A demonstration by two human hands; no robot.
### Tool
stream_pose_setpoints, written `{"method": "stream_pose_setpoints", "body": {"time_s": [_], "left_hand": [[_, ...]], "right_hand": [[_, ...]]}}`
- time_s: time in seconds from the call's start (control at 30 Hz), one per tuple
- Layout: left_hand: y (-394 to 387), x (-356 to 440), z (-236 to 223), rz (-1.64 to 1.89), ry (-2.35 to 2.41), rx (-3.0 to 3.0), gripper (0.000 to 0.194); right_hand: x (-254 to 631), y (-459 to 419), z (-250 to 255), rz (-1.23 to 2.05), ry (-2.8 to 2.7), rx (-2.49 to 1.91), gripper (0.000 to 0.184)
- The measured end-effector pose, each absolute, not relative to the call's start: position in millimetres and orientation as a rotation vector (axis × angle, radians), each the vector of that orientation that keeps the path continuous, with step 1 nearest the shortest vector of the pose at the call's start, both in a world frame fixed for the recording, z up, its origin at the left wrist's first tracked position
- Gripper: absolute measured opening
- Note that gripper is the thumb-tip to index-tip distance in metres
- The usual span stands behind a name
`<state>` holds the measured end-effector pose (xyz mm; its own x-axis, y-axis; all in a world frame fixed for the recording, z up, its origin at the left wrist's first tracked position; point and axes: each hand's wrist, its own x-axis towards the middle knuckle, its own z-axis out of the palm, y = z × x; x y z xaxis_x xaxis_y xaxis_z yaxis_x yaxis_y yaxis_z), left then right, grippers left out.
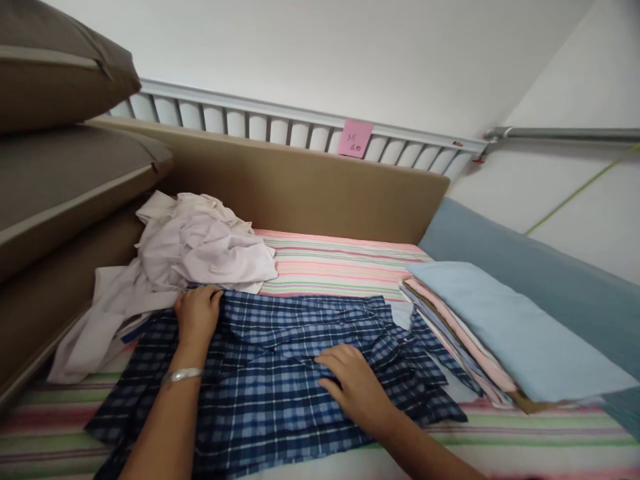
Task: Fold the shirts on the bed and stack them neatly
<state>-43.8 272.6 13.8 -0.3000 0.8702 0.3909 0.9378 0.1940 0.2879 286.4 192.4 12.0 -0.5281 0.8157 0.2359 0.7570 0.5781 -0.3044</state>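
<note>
A blue plaid shirt (280, 347) lies spread over the striped sheet, its upper edge running almost level. My left hand (197, 317), with a silver bangle at the wrist, has its fingers curled over that upper edge and closed on the cloth. Low over the middle of the shirt is my right hand (350, 380), fingers apart and slightly bent, holding nothing; whether its fingertips touch the fabric I cannot tell. Just beyond my left hand, a heap of crumpled white clothes (200, 247) meets the shirt's edge.
To the right sits a stack of folded clothes with a light blue piece (510, 327) on top. Brown cushions (75, 173) pile up on the left. A brown board (310, 187) and a white radiator (240, 123) with a pink note (355, 138) stand behind the striped sheet (340, 263).
</note>
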Motion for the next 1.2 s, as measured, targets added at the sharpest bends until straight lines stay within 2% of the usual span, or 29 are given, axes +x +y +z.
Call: {"method": "stream_pose_setpoints", "body": {"time_s": [0.03, 0.17, 0.33, 0.43, 0.5, 0.63, 0.73, 0.87, 0.97, 1.1, 1.2], "left_hand": [[273.2, -43.0, 13.4, -0.747, -2.314, -1.748, 0.029], [277.7, -41.5, 5.8, -0.749, -2.396, -1.696, 0.029], [284.7, -41.2, -5.6, -0.697, -2.453, -1.676, 0.031], [283.8, -40.9, -0.2, -0.734, -2.427, -1.633, 0.027], [282.2, -35.0, 8.4, -0.817, -2.338, -1.579, 0.029], [279.2, 12.5, 15.1, -1.056, -1.995, -1.79, 0.036], [266.9, 75.7, -1.8, -1.077, -1.79, -2.164, 0.038], [238.5, 137.9, -34.6, -0.977, -1.676, -2.459, 0.042], [225.7, 150.1, -48.8, -0.989, -1.662, -2.515, 0.047], [223.2, 164.8, -52.2, -1.094, -1.66, -2.532, 0.048], [223.8, 197.2, -45.5, -1.108, -1.684, -2.582, 0.047]], "right_hand": [[281.0, 191.3, 8.3, 0.223, -2.478, -1.284, 0.015], [284.2, 195.0, -0.5, 0.176, -2.507, -1.304, 0.024], [288.7, 194.8, 5.9, 0.249, -2.578, -1.362, 0.023], [286.7, 193.7, 8.6, 0.358, -2.556, -1.406, 0.021], [286.3, 193.7, 7.7, 0.358, -2.484, -1.442, 0.026], [286.7, 195.5, -2.0, 0.459, -2.507, -1.484, 0.048], [294.4, 196.3, -6.3, 0.551, -2.438, -1.456, 0.049], [346.9, 187.5, 3.8, 0.438, -1.989, -1.469, 0.033], [421.0, 169.6, 8.2, 0.447, -1.413, -1.545, 0.03], [504.2, 135.2, -13.5, 0.691, -0.521, -1.53, 0.04], [522.6, 122.1, -35.0, 0.883, -0.198, -1.339, 0.031]]}}
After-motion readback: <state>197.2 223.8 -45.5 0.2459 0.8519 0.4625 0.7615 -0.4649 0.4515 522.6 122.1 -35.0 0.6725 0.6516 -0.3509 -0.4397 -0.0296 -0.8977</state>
